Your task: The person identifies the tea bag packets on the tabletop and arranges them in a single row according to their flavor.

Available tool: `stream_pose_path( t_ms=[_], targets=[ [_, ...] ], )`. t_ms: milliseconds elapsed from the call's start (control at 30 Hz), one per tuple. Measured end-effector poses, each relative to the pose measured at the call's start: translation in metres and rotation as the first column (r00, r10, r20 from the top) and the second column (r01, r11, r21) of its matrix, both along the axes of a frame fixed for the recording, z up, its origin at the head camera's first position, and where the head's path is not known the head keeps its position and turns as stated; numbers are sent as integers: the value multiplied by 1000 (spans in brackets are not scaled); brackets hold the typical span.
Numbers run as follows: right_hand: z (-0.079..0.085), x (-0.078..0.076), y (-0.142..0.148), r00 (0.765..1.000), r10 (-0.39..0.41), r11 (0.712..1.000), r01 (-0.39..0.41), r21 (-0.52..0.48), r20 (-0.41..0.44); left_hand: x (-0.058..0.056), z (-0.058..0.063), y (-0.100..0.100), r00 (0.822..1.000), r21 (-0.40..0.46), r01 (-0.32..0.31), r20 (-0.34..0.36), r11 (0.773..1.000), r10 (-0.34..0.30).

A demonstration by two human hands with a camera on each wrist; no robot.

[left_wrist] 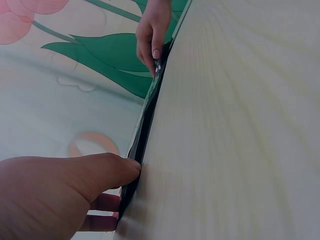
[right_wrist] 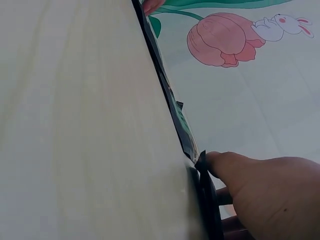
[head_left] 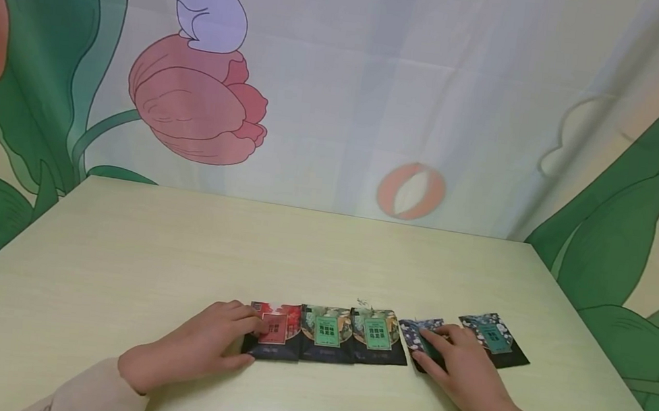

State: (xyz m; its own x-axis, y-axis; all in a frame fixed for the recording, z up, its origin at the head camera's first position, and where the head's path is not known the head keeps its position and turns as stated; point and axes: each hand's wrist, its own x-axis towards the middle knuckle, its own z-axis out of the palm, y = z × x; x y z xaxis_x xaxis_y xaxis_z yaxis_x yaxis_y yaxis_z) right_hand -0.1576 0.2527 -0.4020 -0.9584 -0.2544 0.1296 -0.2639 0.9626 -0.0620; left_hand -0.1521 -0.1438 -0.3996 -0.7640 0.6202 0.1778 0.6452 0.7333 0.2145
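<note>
Three tea sachets stand edge to edge in a row: a red one (head_left: 280, 310), then two green-labelled ones (head_left: 327, 334) (head_left: 377, 339). My left hand (head_left: 206, 339) rests at the row's left end, fingertips on the red sachet and thumb by its near corner. To the right of the row, a tilted blue floral sachet (head_left: 410, 336) is between the thumb and fingers of my right hand (head_left: 468, 377), which covers part of it. In the right wrist view that sachet (right_wrist: 207, 205) shows as a dark edge, its corner raised beside the thumb.
Another blue floral sachet (head_left: 495, 340) lies slanted at the far right, just beyond my right hand. All of them are on a pale wooden table (head_left: 183, 238). Behind it hangs a curtain (head_left: 328, 99) printed with flowers and leaves.
</note>
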Motion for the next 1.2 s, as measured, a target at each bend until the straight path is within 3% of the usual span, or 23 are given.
stream_pose_path(
  t_ms=[200,467,1200],
  targets=[
    [-1,1,-3,1000,1,1000,-1,-9,-8,-1,0,0,1000,0,-4,10,1000,4],
    [-4,0,-5,996,21,1000,-22,-1,-81,-1,-1,0,1000,-3,1,0,1000,-1],
    [2,-1,2,997,48,993,-54,-109,-54,0,-1,0,1000,-3,3,-16,1000,-3]
  ],
)
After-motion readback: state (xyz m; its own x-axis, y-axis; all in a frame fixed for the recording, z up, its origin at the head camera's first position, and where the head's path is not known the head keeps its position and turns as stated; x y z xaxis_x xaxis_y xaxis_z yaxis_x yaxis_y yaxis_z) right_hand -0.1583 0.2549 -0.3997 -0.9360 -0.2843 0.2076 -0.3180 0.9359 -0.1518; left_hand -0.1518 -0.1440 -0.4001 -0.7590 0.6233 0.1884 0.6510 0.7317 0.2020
